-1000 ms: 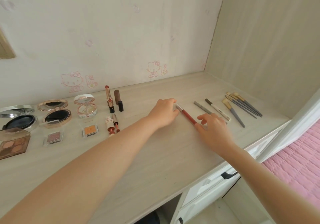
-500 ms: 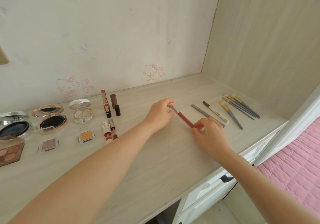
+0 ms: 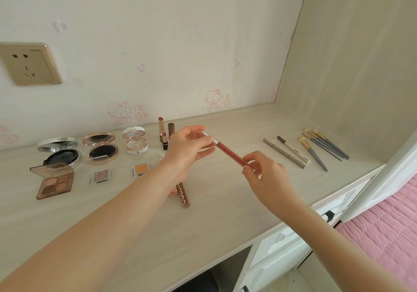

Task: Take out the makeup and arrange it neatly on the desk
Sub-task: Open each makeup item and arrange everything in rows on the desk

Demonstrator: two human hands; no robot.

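Makeup is mostly out on the worktop (image 3: 135, 235) already, so we reckon we're close to done. On the left sit the round compacts (image 3: 101, 148), with the brown eyeshadow palette (image 3: 55, 181) and two small single shadows (image 3: 100, 175) in front of them. The lipsticks (image 3: 161, 127) stand near the wall. Over on the right, the grey pencils (image 3: 284, 154) and the brushes (image 3: 327, 145) are lined up side by side.

What we've got going now is the red lip pencil (image 3: 230, 153). Our left hand (image 3: 187, 149) pinches its silver far end and our right hand (image 3: 266, 174) pinches the near end. It looks lifted clear of the worktop, over the bare stretch between the lipsticks and the grey pencils.

Left to do, best guess: set this one down, probably in line with the other pencils. The brown tube (image 3: 183, 195) lying at a slant by our left wrist might want straightening too. No bag in view, so we can't tell if more is coming.
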